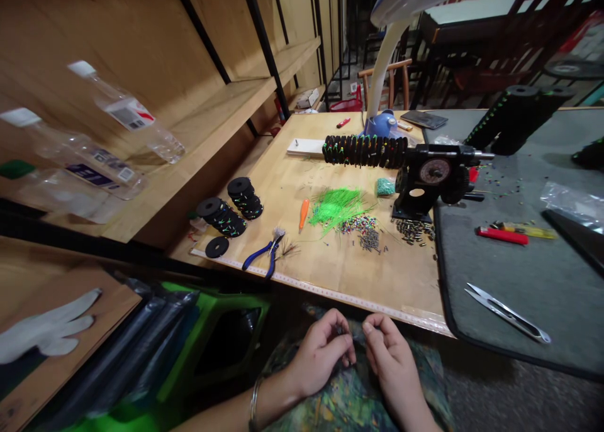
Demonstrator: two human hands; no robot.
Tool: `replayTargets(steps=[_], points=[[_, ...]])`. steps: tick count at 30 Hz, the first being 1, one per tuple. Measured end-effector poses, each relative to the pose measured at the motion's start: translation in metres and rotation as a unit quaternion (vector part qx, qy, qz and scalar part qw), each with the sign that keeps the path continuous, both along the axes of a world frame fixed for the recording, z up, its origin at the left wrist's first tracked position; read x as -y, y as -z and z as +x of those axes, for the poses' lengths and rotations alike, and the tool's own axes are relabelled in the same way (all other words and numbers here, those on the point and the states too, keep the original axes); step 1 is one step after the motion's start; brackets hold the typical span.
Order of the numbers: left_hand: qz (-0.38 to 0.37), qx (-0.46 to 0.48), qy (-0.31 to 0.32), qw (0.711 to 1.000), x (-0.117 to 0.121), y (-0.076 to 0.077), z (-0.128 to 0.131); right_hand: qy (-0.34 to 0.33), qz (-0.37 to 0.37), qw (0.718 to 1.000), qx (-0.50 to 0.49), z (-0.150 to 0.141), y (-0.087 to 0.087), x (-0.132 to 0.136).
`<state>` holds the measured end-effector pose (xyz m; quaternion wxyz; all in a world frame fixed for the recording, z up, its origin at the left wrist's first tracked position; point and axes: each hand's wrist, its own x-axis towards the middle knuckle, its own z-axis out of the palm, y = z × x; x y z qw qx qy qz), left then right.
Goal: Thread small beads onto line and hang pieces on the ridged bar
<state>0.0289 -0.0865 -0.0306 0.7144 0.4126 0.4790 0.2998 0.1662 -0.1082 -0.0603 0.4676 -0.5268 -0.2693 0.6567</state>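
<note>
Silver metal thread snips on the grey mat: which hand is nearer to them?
The right hand: it is left of the snips; the left hand is farther left, beyond it.

Silvery left-wrist bangle [253,407] and dark garment [325,410] mottled with green and yellow.

Wooden shelves [226,114] on black posts [264,42] are filling the upper left of the frame. A lamp [384,58] is arching at top centre; a white-topped table [472,9] and a dark chair [493,77] are standing upper right. Speckled floor [500,394] is showing lower right.
</note>
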Motion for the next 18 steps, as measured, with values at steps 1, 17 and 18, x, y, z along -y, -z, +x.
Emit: replayTargets(steps=[1, 17, 18], points=[[-0.001, -0.003, -0.004, 1.0, -0.0001, -0.0004, 0.0001, 0.0, 0.003, 1.0, 0.003, 0.0, -0.0002, 0.0007], [0.098, -0.104, 0.008, 0.99, 0.0015, 0.0032, -0.0027, -0.032, 0.053, 0.994, 0.088, -0.0007, -0.0034, 0.0064], [0.104, -0.11, 0.006, 0.988, 0.0016, 0.0028, -0.0023, -0.038, 0.054, 0.994, 0.088, -0.0008, -0.0023, 0.007]])
